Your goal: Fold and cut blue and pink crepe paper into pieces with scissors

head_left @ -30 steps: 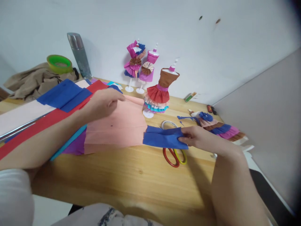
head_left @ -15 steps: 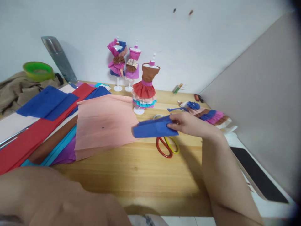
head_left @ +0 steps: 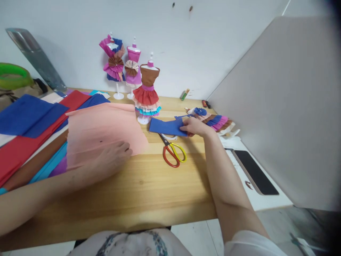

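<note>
My right hand [head_left: 195, 127] pinches the right end of a folded piece of blue crepe paper [head_left: 166, 126], just above the table. Part of a pair of scissors [head_left: 173, 153], with one red and one yellow handle, is hidden under that blue paper. My left hand [head_left: 114, 159], slightly blurred, is over the lower right part of a pink crepe paper sheet [head_left: 103, 122]. Its fingers are loosely bent, with nothing visible in them. Behind the blue paper stands a small dress form [head_left: 149, 85] in a brown top and a layered red, pink, white and blue skirt.
Folded strips of red [head_left: 34, 142], blue and other crepe paper pile up at the left. Two more dressed forms [head_left: 115, 64] stand by the wall. A paper-dressed form lies [head_left: 215, 121] at right, beyond a black tablet-like panel [head_left: 255, 172]. A glue stick [head_left: 184, 94] is at the back.
My left hand has moved from the lower left foreground onto the pink sheet. My right hand has carried the blue paper farther back, uncovering more of the scissors. The view has shifted right.
</note>
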A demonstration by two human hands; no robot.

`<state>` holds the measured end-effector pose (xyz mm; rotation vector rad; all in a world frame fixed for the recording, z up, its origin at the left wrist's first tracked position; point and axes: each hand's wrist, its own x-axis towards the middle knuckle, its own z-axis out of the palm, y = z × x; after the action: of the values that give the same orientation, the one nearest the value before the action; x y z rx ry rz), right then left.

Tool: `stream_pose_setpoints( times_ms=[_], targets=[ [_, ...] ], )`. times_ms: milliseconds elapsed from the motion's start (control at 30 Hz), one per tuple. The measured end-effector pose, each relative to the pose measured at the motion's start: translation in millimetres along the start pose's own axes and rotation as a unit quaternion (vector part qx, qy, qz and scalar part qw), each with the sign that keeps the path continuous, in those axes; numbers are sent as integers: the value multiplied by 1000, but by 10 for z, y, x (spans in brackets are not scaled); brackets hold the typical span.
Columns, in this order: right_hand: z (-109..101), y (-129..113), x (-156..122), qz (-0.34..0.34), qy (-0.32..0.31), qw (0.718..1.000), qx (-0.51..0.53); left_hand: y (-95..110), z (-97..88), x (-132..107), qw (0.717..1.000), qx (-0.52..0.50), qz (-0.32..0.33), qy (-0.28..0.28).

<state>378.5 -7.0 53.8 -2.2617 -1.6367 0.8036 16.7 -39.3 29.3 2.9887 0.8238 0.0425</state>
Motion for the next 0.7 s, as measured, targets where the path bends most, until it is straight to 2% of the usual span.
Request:
stream_pose_setpoints(
  times_ms=[267, 467, 533, 700],
  targets=[
    [-80, 267, 148, 52, 86, 995, 11, 1, 5, -153, 997, -40, 60, -10],
    [-59, 231, 141, 43, 130, 989, 62, -9, -45, -248, 996, -76, 54, -14],
    [2, 172, 132, 42, 118, 990, 69, -4, -17, -255, 996, -68, 60, -7],
    [160, 35, 106, 37, 38, 998, 38, -9, 132, -260, 996, -44, 69, 26]
  ],
)
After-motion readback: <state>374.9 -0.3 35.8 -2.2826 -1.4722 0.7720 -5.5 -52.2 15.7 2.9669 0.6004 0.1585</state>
